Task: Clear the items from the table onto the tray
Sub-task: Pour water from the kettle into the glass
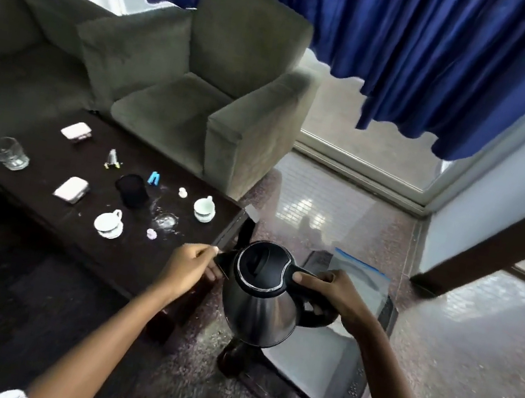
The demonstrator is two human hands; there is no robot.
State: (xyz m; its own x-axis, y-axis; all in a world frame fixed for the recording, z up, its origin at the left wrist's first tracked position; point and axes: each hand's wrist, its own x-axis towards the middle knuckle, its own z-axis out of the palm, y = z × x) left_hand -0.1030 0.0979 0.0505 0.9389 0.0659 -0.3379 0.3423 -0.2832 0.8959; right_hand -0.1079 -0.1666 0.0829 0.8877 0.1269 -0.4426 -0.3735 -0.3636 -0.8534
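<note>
Right hand [338,295] is wrapped round the black handle [309,276] of the kettle [260,309], thumb lying along the top; from my seat that reads as a full, firm grip. My left hand [188,270] has its fingers curled at the spout [223,259], pinching the tip to steady it, as far as I can make out.

I have the kettle in the air, upright, between the right end of the table [126,256] and the tray [358,388], its base over the tray's near left edge. I judge it heavy and stiff. The steel body is smooth and likely slippery, and any water inside would slosh, so the handle is the place to hold it and the spout only a guide.

The tray sits low on the right, on a dark stool [260,389], with a clear plastic bag [359,277] lying across its far part. On the table to the left are two white cups [107,225], a glass [10,153] at the far left and several small items. A grey armchair [203,84] stands beyond the table.
</note>
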